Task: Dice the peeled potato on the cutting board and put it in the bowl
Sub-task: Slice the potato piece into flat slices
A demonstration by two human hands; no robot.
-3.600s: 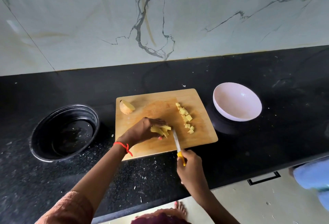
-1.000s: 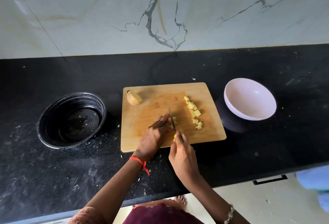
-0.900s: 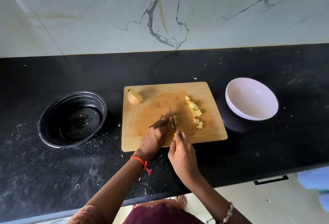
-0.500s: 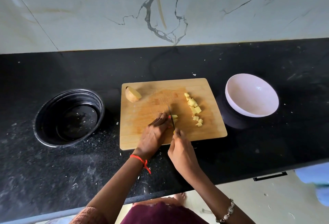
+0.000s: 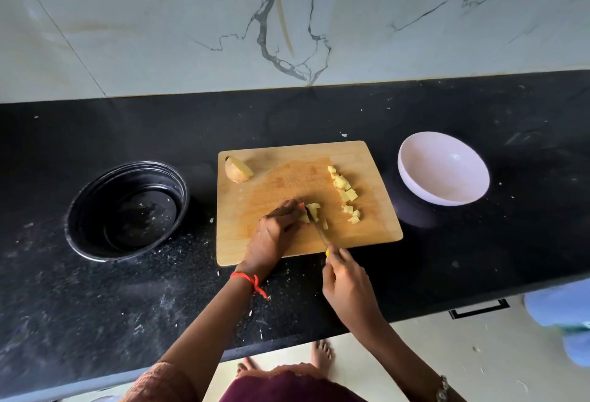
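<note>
A wooden cutting board [image 5: 376, 232] lies on the black counter. My left hand [image 5: 274, 235] holds down yellow potato strips [image 5: 311, 211] near the board's middle, fingers curled over them. My right hand [image 5: 346, 283] grips a knife [image 5: 319, 232] with a yellow handle; its blade lies slanted against the strips, beside my left fingertips. A row of potato cubes [image 5: 346, 192] runs down the board's right side. A potato half [image 5: 238, 170] sits at the board's far left corner. The white bowl [image 5: 443, 168] stands empty right of the board.
A black round container [image 5: 127, 210] sits left of the board, with scraps scattered on the counter around it. The marble wall rises behind the counter. The counter's front edge is close to my body; a light blue object [image 5: 562, 315] is at the lower right.
My right hand has drawn back toward the board's near edge, and the knife now lies slanted across the strips. My left hand stays on the potato. More small pieces lie by the blade.
</note>
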